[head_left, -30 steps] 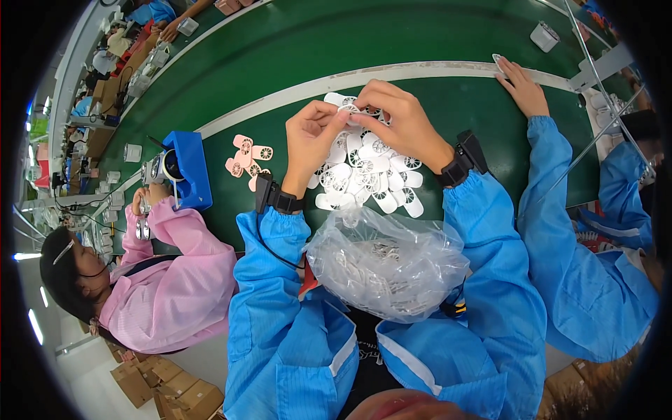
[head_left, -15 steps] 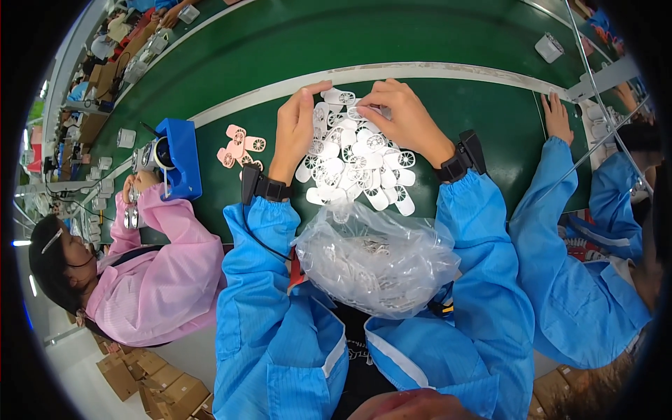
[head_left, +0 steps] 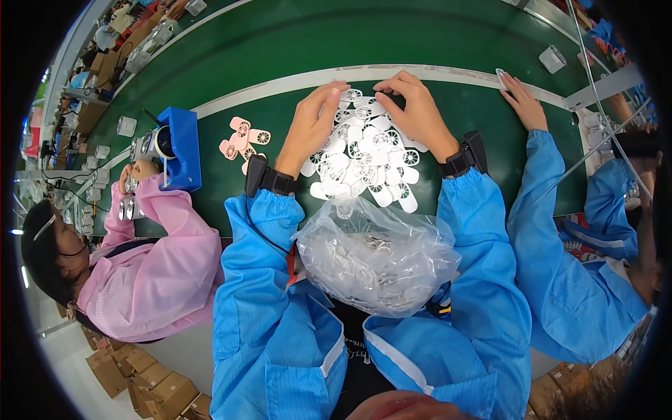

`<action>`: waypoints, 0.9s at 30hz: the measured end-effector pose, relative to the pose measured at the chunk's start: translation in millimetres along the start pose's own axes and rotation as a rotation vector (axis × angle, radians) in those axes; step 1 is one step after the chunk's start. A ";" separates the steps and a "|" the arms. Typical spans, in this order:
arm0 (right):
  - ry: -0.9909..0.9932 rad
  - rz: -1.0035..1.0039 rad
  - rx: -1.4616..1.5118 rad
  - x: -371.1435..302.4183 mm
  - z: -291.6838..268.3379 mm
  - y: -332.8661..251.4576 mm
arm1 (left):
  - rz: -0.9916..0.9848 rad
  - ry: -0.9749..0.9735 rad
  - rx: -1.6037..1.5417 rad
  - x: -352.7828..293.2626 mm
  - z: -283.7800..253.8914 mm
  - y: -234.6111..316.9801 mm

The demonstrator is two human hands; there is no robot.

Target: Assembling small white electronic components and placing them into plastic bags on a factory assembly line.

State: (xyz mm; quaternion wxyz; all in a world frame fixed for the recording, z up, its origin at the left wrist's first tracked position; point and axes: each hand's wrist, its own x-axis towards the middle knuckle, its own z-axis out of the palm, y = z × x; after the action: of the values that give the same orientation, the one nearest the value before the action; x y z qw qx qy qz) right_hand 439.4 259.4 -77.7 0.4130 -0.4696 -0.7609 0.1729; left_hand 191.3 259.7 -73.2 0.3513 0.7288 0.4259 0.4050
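Note:
A heap of flat white plastic pieces with rounded ends and spoked round openings (head_left: 378, 157) lies on the green tabletop in front of me. My left hand (head_left: 309, 126) cups the heap's far left edge, its fingers stretched inward. On the opposite side my right hand (head_left: 418, 115) arches over the far right edge, thumb and fingers apart with no piece seen between them. A clear plastic bag (head_left: 378, 262) holding more such pieces rests close to my body between my forearms. Several pink pieces of similar shape (head_left: 241, 138) lie left of my left hand.
A blue holder (head_left: 183, 150) stands at the left, beside a person in a pink jacket handling small silvery parts. At the right a co-worker's hand (head_left: 521, 101) reaches across the table near the pale rail (head_left: 448, 72). Beyond it, a clear-and-white part (head_left: 552, 59) sits on the green surface.
My right hand has drawn back from a white piece and spread wider. My left hand has shifted slightly right. The co-worker's hand at the right has moved left, toward the rail.

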 end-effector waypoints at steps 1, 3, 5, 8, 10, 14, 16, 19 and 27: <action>-0.012 -0.006 -0.021 -0.8 1.5 0.6 | -0.034 -0.027 -0.018 -1.1 -0.9 0.3; -0.036 -0.017 -0.064 -1.7 4.4 1.2 | -0.025 -0.031 -0.022 -4.1 0.1 -4.9; -0.038 -0.011 -0.038 -1.4 7.6 0.0 | -0.011 -0.044 -0.022 -6.5 0.6 -7.8; -0.040 0.002 0.020 1.3 11.4 -4.2 | 0.046 0.025 -0.016 -3.6 -6.1 -7.0; -0.057 0.008 0.046 4.9 13.7 -8.3 | 0.076 0.061 -0.011 -1.5 -12.5 -3.8; -0.079 -0.018 0.044 10.4 9.1 -16.3 | 0.065 0.080 -0.010 -1.4 -22.8 4.6; -0.087 -0.037 0.036 11.8 6.2 -19.2 | 0.063 0.059 0.019 -3.7 -21.4 4.1; -0.100 0.000 0.064 1.4 7.0 -19.4 | 0.066 0.051 0.046 -11.0 -17.0 2.1; -0.072 0.032 0.104 -11.5 20.3 -12.8 | 0.108 0.055 0.048 -24.3 -15.5 -22.9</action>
State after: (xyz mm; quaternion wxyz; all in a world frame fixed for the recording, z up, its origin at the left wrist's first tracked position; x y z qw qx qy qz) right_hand 418.5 245.7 -86.9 0.4062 -0.4533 -0.7577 0.2355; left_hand 162.3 249.2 -93.3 0.2995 0.7477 0.4050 0.4327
